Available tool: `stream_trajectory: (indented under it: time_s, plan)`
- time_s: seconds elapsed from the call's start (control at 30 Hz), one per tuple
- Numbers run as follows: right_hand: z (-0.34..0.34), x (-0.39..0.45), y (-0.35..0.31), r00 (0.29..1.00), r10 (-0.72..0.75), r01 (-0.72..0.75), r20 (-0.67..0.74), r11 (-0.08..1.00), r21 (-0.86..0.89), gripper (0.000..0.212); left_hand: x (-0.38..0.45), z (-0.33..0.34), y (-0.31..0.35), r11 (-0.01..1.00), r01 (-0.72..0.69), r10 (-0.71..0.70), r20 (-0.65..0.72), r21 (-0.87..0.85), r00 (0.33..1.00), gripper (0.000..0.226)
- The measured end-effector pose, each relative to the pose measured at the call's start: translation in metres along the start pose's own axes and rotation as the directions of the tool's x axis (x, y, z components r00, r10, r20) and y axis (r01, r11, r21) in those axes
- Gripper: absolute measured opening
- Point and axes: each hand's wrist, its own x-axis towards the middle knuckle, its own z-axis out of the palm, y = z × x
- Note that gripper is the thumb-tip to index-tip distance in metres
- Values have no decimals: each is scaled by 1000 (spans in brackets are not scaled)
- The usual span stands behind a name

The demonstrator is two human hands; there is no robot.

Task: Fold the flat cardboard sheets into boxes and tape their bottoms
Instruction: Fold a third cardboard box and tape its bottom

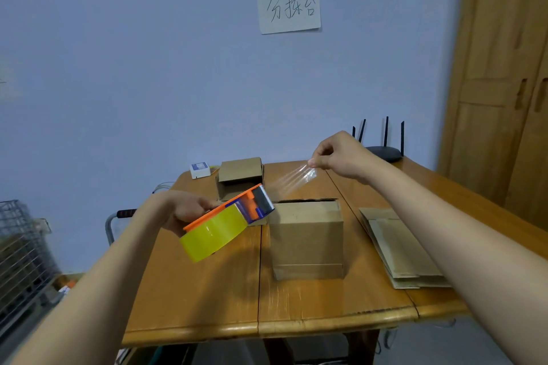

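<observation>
A folded cardboard box [308,238] stands on the wooden table [207,290] in the middle. My left hand [189,207] grips an orange tape dispenser [228,224] with a yellow roll, held in the air just left of the box. My right hand [338,158] pinches the free end of the clear tape [296,179], stretched up and to the right from the dispenser's blade above the box. A stack of flat cardboard sheets [400,249] lies to the right of the box. Another folded box [240,176] stands at the table's far side.
A small white box [200,170] and a black router [382,151] with antennas sit at the table's far edge. A wire basket [20,261] is at the left, a wooden cabinet [504,83] at the right. A paper note [289,7] hangs on the wall.
</observation>
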Motion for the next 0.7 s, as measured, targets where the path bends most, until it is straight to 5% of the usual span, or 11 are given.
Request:
stream_trajectory:
  time_s: [0.43,0.7]
  plan:
    - [-11,-8,11,998,14,-12,-56,999,30,13,-11,-4,6,1000,4,-5,78,20,997,35]
    - [-19,-17,1,988,144,-150,59,983,107,16,-15,-11,6,994,-15,27,-112,107,993,44]
